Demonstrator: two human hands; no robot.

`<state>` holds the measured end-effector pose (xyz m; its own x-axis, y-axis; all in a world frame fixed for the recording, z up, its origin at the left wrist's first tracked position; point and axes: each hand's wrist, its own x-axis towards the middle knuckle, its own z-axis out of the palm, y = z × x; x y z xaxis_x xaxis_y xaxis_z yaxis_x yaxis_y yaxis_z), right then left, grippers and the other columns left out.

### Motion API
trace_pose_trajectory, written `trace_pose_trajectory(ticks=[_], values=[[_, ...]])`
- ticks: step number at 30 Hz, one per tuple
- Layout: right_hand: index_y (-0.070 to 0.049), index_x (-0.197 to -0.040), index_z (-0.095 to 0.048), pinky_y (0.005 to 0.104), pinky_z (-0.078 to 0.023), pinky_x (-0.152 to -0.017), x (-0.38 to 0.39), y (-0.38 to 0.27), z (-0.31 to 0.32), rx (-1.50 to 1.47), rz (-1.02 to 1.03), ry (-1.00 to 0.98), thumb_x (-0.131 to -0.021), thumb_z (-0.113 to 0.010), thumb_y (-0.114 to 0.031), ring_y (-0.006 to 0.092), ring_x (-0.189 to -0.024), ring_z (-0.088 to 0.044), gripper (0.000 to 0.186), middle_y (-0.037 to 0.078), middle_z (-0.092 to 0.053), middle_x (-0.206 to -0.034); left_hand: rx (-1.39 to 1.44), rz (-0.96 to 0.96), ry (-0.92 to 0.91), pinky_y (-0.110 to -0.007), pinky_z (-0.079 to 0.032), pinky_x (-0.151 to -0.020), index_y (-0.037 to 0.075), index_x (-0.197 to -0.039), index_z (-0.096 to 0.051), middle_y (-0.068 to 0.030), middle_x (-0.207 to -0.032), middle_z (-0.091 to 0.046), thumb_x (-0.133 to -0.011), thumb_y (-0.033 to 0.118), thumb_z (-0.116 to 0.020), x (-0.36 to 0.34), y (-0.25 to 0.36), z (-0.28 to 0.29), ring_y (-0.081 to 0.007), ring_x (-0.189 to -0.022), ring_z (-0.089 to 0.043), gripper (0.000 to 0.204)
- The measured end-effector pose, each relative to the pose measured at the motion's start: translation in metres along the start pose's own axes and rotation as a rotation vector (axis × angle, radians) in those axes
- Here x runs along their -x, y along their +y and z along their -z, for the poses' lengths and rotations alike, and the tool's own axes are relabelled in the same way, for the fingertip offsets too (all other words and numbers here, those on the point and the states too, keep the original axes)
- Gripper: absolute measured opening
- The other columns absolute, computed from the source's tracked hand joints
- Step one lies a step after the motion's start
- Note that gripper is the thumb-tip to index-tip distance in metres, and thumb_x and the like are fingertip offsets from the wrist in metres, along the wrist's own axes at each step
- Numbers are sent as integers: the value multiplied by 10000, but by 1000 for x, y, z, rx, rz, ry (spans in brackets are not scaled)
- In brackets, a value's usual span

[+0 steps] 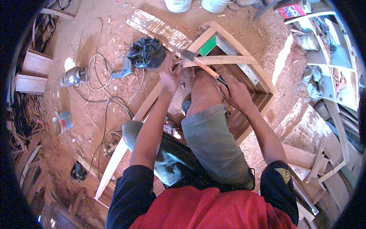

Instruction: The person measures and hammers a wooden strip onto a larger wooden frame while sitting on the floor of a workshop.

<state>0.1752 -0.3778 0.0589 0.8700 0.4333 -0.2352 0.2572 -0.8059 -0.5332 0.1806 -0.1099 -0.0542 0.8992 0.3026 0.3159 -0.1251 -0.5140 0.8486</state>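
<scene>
My right hand (237, 93) is closed round the dark grip end of a hammer (207, 70) with an orange handle. Its dark, slightly blurred head lies over the left end of a wooden crosspiece (225, 60). Just left of that end is my left hand (170, 77), its fingers bent close to the joint; what they pinch, if anything, is too small to make out. The crosspiece spans a large wooden frame (233, 42) that surrounds my legs. One bare knee rises inside the frame, just below the hammer.
Left of the frame lie a blue power tool (122, 68), a black plastic bag (146, 53), a grey motor tool (72, 77) and tangled cables. A paint-stained board (156, 28) and white buckets (178, 5) are ahead. Shelving (337, 74) stands right, with wood offcuts below it. Shavings cover the floor.
</scene>
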Motion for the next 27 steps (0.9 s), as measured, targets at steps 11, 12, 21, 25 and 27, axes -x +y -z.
trace_pose_trajectory(ticks=[11,12,21,25,27], values=[[-20,-1237,-576,502,-513,-772,91,97,-11,20,-428,609,-1024,-543,-340,432,-913,-658,386,254,-662,-1025,47,-97,-14,-411,-541,-873,-13,-1239,-600,-176,-1070,-675,-855,69,-720,-16,47,3,-318,-967,-657,410],[-10,-1226,-578,484,-501,-797,102,107,-17,66,-466,660,-1026,-546,-315,416,-918,-640,366,248,-645,-1031,-15,-159,-24,-422,-531,-888,-11,-1222,-608,-176,-1065,-674,-845,81,-731,-25,56,2,-334,-972,-648,406],[-23,-1152,-572,509,-448,-902,125,163,-47,365,-645,793,-993,-573,-320,412,-1031,-580,336,209,-618,-1113,-555,-419,-598,-503,-416,-1100,106,-1322,-582,-253,-1432,-468,-800,391,-791,-116,38,-98,-435,-1328,-453,630],[-38,-1162,-571,500,-465,-904,126,163,-50,296,-748,768,-969,-606,-304,422,-1112,-575,330,212,-608,-1157,-603,-539,-680,-513,-460,-1055,108,-1398,-542,-259,-1518,-379,-782,404,-799,-129,29,-114,-427,-1369,-420,730],[-36,-1157,-573,501,-471,-889,129,166,-49,301,-722,783,-958,-618,-289,421,-1079,-585,325,210,-612,-1144,-591,-540,-692,-498,-447,-1077,102,-1396,-541,-266,-1522,-371,-777,391,-805,-127,31,-118,-429,-1373,-418,733]])
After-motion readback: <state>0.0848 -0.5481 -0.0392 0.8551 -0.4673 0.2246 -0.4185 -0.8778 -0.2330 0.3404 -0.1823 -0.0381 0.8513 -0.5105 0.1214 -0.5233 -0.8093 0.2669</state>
